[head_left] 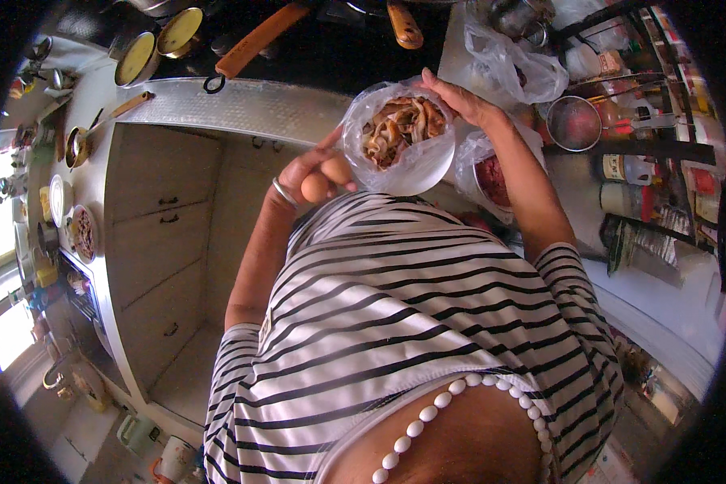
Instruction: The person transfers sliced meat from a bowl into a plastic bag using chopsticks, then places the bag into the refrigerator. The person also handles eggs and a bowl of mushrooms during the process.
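Observation:
My left hand (302,170), with a bracelet at the wrist, holds two brown eggs (325,179) in its curled fingers. Its fingertips also reach the near left side of a white bowl (434,173). A clear plastic bag (354,144) sits in the bowl and spreads over its rim. Inside the bag lie brown sliced pieces of food (403,130); whether they are mushroom or meat I cannot tell. Gripping the bowl's far right rim through the plastic is my right hand (463,101). The bowl is held in front of my striped shirt.
Ahead is a dark stovetop (314,57) with wooden pan handles (263,39) jutting over it. Two pots of yellowish liquid (136,58) stand to the left. Beside my right forearm is a container of dark red food (493,180). A strainer (573,123) and a condiment rack (638,148) are further right.

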The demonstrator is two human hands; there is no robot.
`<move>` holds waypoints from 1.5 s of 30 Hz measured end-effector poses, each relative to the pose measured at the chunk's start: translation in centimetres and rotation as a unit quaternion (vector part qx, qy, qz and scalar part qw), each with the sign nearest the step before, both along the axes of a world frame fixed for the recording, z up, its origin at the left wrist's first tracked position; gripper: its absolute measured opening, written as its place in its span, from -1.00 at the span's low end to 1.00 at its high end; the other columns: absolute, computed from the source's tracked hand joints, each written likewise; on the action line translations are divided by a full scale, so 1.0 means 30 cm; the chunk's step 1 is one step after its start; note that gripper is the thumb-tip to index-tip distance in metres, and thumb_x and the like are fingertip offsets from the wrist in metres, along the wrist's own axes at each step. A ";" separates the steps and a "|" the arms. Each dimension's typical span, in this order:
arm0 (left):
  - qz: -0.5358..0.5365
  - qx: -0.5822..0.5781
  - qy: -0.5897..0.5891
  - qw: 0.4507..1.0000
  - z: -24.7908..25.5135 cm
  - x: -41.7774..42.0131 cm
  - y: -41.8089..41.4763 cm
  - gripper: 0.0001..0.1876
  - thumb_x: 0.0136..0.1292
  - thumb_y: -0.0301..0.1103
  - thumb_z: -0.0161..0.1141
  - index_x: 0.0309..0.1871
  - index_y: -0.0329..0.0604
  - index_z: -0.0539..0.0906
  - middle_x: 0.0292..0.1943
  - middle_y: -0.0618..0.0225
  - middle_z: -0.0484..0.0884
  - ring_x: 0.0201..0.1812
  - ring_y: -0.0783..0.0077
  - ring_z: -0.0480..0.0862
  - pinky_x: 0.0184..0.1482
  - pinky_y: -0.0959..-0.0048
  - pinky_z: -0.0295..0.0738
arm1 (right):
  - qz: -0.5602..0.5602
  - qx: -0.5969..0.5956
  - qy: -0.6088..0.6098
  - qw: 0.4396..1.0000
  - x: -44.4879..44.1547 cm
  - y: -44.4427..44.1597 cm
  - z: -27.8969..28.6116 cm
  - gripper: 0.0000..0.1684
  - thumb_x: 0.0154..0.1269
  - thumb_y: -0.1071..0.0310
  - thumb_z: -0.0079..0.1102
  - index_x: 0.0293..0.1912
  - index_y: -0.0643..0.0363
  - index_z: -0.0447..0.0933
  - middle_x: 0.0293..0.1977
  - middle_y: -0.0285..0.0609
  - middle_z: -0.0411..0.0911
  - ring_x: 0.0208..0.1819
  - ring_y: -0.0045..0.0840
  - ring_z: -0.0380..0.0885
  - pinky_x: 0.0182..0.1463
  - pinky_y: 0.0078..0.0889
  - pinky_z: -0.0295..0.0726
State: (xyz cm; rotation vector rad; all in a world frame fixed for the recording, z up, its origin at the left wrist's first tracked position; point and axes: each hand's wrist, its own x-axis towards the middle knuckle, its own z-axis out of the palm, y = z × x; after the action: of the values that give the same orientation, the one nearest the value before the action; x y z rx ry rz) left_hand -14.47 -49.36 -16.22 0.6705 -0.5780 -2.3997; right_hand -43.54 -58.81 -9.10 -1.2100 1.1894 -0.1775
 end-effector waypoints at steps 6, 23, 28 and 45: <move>-0.024 -0.023 0.006 0.999 0.027 -0.001 -0.023 -0.31 0.16 -0.23 -0.06 0.34 0.00 -0.08 -0.08 0.13 0.47 -0.37 0.19 0.64 -0.61 0.57 0.47 | -0.090 0.133 -0.117 0.980 -0.025 -0.047 -0.099 -0.02 0.07 -0.46 -0.32 0.03 0.31 0.35 0.00 -0.08 0.39 0.03 -0.44 0.37 0.11 -0.41 0.35; 0.037 0.079 0.106 0.991 -0.079 0.045 0.068 -0.38 0.17 -0.18 -0.07 0.27 -0.19 0.06 0.11 0.02 0.32 -0.32 0.03 0.61 -0.61 0.54 0.48 | -0.311 0.197 -0.335 0.867 -0.009 0.113 -0.148 -0.22 0.05 -0.22 0.06 0.06 0.23 0.32 0.00 -0.09 0.40 0.05 -0.33 0.37 0.15 -0.20 0.31; 0.022 0.087 0.109 0.990 -0.070 0.044 0.079 -0.39 0.17 -0.18 -0.07 0.26 -0.19 0.07 0.12 -0.10 0.28 -0.31 0.00 0.61 -0.63 0.55 0.47 | -0.362 0.183 -0.325 0.854 -0.026 0.109 -0.221 -0.37 0.10 -0.07 0.11 0.01 0.22 0.35 -0.06 -0.10 0.44 -0.02 -0.33 0.42 0.11 -0.18 0.36; 0.157 0.070 0.058 0.983 -0.004 0.003 0.049 -0.45 0.18 -0.20 -0.10 0.26 -0.08 0.17 0.06 0.06 0.36 -0.29 0.09 0.60 -0.68 0.56 0.48 | -0.489 0.083 -0.385 0.778 0.079 0.135 -0.222 -0.34 0.10 -0.07 0.10 0.05 0.19 0.30 -0.01 -0.07 0.40 0.01 -0.23 0.38 0.12 -0.04 0.32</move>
State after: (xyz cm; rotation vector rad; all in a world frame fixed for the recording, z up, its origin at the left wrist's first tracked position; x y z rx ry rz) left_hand -14.38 -47.88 -16.35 0.6239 -0.2346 -2.1772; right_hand -41.17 -54.77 -15.77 -0.1644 0.9361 -1.2043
